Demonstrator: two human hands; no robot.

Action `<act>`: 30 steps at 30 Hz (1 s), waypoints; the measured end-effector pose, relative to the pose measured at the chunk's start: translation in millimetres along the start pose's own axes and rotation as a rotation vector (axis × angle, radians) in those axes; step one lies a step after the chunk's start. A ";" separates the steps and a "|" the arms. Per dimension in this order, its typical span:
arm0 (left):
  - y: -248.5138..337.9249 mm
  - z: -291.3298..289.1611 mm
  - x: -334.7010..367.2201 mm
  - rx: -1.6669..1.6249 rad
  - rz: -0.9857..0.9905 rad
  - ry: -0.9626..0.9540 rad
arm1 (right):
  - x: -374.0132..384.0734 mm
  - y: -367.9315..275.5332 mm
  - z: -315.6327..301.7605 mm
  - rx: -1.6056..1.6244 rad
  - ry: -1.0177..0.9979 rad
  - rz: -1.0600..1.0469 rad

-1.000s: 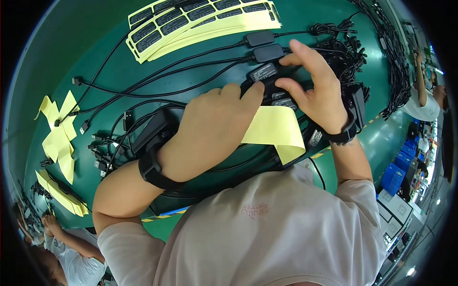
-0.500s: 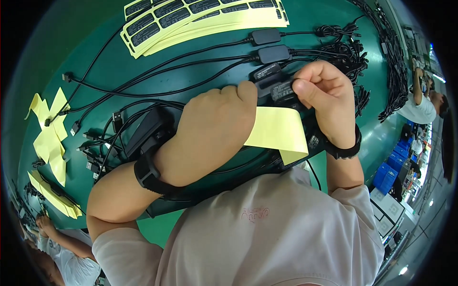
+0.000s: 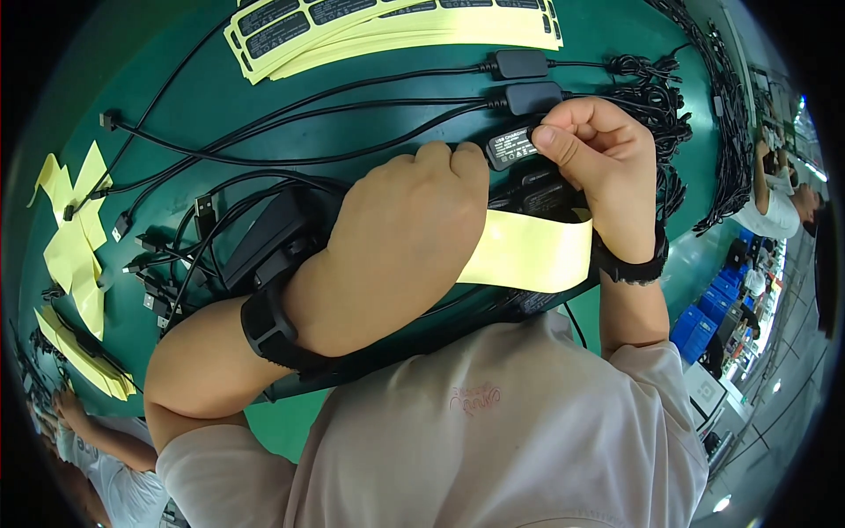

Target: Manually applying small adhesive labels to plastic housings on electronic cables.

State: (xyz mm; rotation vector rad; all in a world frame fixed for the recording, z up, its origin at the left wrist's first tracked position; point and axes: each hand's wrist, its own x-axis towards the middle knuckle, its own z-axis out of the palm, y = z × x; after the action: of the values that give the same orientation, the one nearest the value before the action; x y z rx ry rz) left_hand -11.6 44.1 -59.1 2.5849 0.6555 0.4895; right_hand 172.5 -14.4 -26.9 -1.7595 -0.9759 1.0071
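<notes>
Left hand (image 3: 409, 233): I see it clenched on the yellow backing strip (image 3: 537, 253), steadying it.
Right hand (image 3: 603, 172): fingers (image 3: 554, 145) pinch the black adapter block (image 3: 513, 146), label facing up.

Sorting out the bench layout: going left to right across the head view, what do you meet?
Loose yellow backing strips → plug ends of black cables → left hand → right hand → bundled black cables.

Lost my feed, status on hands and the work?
Left hand holding yellow strip. Right hand pinching black box. Loose cables crowd the green table.
</notes>
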 end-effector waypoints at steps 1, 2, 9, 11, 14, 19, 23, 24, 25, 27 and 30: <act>0.0 -0.3 -0.8 -0.018 0.006 0.001 | 0.3 0.3 -2.0 0.028 -0.014 0.019; -0.1 -0.9 -0.6 -0.022 0.003 0.001 | 0.4 0.3 -3.4 0.057 -0.028 0.037; 0.8 -1.6 -0.3 0.000 -0.047 -0.107 | 1.1 -1.4 -4.9 0.045 -0.029 0.051; 0.9 -1.8 -0.9 0.000 -0.047 -0.095 | 0.4 -3.1 -4.1 0.047 -0.029 0.064; 1.2 -2.8 -1.4 0.013 -0.036 -0.118 | 0.1 -3.9 -4.3 0.032 -0.034 0.073; -1.0 0.2 -0.7 0.010 0.015 -0.037 | 1.0 -2.1 -2.9 0.012 -0.028 0.046; 0.4 -1.8 -0.6 -0.003 0.007 -0.041 | 0.3 -3.5 -3.7 -0.005 -0.026 0.049; 2.1 -3.0 -0.8 -0.002 -0.014 -0.076 | -0.5 -3.8 -4.6 -0.005 -0.024 0.047; 2.1 -3.1 -1.1 -0.003 -0.039 -0.111 | -0.1 -2.7 -4.3 -0.005 -0.027 0.039; 1.3 -2.9 -1.1 -0.007 -0.041 -0.110 | 0.4 -2.3 -3.8 -0.006 -0.030 0.030; 0.7 -2.4 -1.2 -0.002 -0.041 -0.111 | 0.9 -0.6 -2.0 -0.003 -0.024 0.039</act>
State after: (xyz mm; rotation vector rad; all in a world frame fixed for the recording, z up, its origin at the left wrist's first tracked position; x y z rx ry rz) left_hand -13.4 43.6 -57.0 2.5704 0.6680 0.3313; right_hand 174.5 -13.9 -25.9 -1.7791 -0.9619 1.0543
